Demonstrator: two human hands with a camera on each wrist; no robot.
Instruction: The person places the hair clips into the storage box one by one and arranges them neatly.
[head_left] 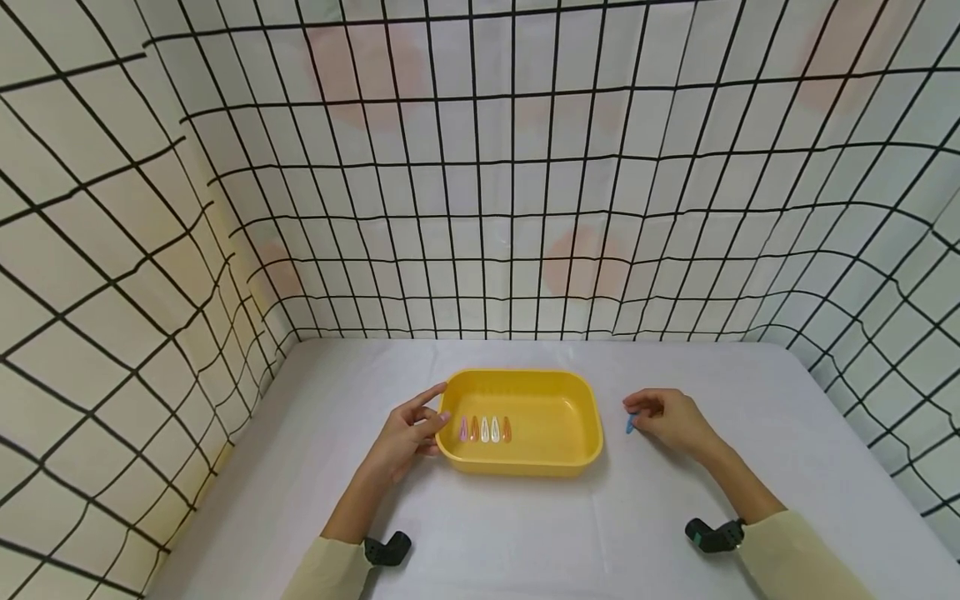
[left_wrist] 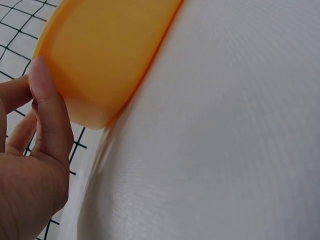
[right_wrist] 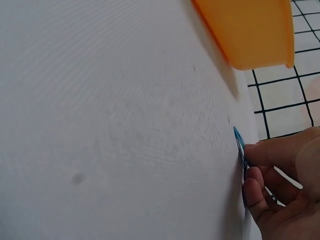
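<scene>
A yellow plastic tray (head_left: pixel 555 425) sits on the white cloth in the head view. Inside it, along the left part, several snap hair clips stand in a row: a pink one (head_left: pixel 463 429), an orange one (head_left: pixel 474 429), two white ones and another orange one (head_left: pixel 507 429). My left hand (head_left: pixel 401 437) grips the tray's left rim, thumb over the edge and fingers outside. Right of the tray, my right hand (head_left: pixel 671 422) pinches a blue hair clip (head_left: pixel 630 422). The right wrist view shows that blue clip (right_wrist: pixel 238 140) low by the cloth, its tip beyond the fingertips.
A white cloth (head_left: pixel 517 533) covers the table. Black wire grid (head_left: pixel 495 212) rises at the back and both sides, with pale sheeting behind it. Each wrist wears a small black device, the left one (head_left: pixel 388 549) and the right one (head_left: pixel 712 535).
</scene>
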